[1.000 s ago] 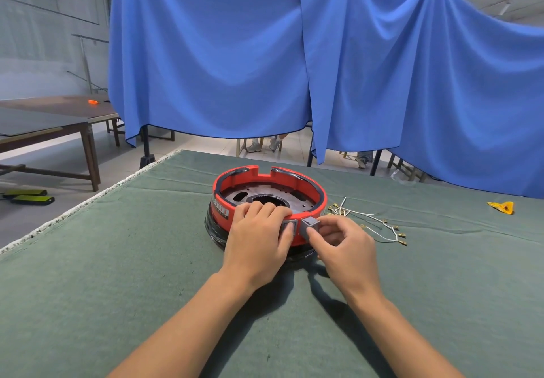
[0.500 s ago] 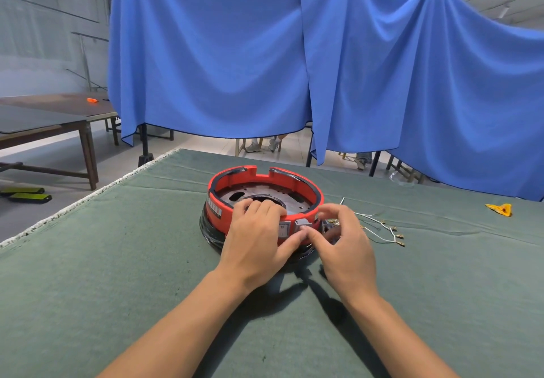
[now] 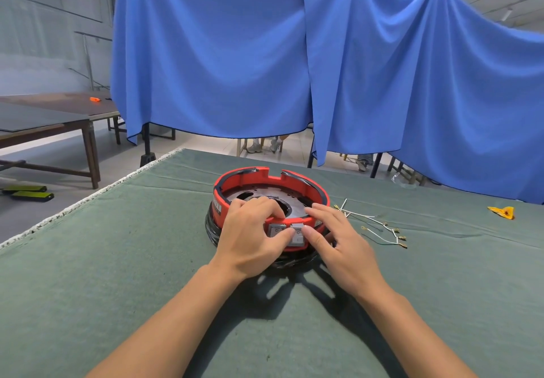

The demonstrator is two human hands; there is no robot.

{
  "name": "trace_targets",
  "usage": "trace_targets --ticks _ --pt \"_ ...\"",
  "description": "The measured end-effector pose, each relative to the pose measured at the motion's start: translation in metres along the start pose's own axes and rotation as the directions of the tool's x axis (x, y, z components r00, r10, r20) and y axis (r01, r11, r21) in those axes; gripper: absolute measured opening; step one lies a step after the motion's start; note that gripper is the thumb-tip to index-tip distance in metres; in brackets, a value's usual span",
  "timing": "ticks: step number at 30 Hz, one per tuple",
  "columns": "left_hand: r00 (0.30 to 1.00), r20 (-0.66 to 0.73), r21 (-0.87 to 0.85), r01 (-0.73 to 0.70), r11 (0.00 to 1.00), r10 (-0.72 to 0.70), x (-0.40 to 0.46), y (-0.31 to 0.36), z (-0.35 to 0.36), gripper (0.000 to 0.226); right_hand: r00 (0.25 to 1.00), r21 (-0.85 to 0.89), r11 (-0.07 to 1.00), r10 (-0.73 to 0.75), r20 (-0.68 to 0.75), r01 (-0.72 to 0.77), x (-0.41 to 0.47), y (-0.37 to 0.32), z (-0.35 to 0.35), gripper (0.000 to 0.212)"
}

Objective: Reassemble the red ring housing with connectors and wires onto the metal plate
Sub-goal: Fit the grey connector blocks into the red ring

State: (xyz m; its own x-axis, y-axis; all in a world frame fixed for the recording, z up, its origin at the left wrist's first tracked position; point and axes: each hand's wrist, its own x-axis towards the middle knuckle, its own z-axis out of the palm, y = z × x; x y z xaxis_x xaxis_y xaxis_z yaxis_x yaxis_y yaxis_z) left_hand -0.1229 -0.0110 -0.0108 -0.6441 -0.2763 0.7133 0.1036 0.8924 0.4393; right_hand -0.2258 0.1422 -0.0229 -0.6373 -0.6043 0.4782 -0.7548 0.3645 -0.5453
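1. Both thumbs now press two grey switches [image 3: 290, 232] into the red ring housing [image 3: 319, 193] at frame centre, over the metal plate [image 3: 297, 205].
2. Left hand [image 3: 250, 242] grips the rim; right hand [image 3: 343, 242] lies loose, fingers spread.
3. Wires [image 3: 379, 227] lie right on green cloth [image 3: 117, 260].

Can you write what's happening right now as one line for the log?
left hand: grips red ring | right hand: thumb on grey switch | wires: loose on table
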Motion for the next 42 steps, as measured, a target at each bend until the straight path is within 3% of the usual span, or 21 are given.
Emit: trace_targets --ticks 10,26,29,36,42 --pt "1.0 -0.022 0.009 0.001 1.0 -0.001 0.002 0.0 0.0 0.026 1.0 0.077 0.997 0.01 -0.02 -0.008 0.005 -0.005 0.002 0.019" --pt "0.998 0.06 -0.073 -0.019 0.997 0.023 0.006 -0.007 -0.001 0.02 0.994 0.031 0.996 0.082 -0.069 -0.08 0.011 -0.019 -0.005 0.018" --pt "0.997 0.067 -0.049 -0.03 0.998 0.033 0.006 -0.006 -0.001 0.023 0.997 -0.005 0.998 0.062 -0.046 -0.063 0.011 -0.02 -0.006 0.019" --pt "0.992 0.105 0.021 -0.074 0.997 0.071 0.003 -0.009 0.0 0.032 0.991 0.173 0.984 0.022 0.129 -0.045 0.012 -0.015 -0.014 0.024" --pt "0.994 0.081 0.001 -0.07 0.998 0.07 0.003 -0.007 0.0 0.03 0.999 0.15 0.989 -0.001 0.053 -0.007 0.012 -0.014 -0.01 0.02"
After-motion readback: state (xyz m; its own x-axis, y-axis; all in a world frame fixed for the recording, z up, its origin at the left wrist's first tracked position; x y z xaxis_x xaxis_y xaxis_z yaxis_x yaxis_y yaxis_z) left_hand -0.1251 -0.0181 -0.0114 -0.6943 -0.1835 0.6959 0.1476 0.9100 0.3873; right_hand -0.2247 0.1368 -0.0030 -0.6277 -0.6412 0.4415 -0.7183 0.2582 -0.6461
